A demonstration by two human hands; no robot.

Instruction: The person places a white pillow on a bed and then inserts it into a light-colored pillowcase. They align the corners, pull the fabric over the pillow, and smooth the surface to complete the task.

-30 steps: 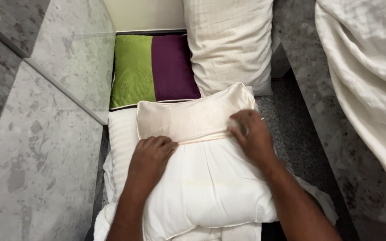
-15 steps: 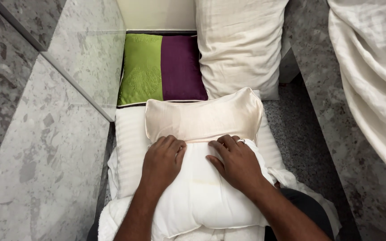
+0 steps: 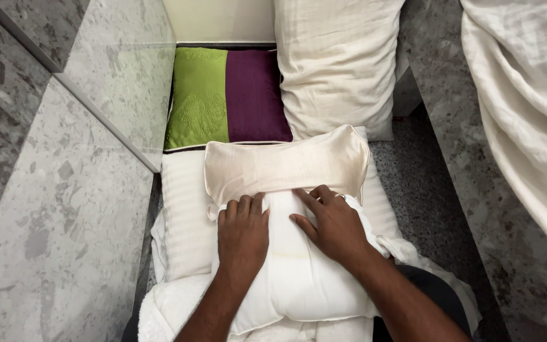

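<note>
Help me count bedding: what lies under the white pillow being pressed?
A striped white cushion and white towelling show under the white pillow; anything beneath those is covered.

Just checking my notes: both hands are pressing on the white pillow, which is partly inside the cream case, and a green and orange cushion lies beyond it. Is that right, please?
Not quite. In the head view the cushion is green and purple, not orange. The left hand and right hand do press on the white pillow, partly inside the cream case.

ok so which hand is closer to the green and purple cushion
Left. The left hand lies on the white pillow almost straight below the green and purple cushion; the right hand rests on the same pillow, further to the right.
</note>
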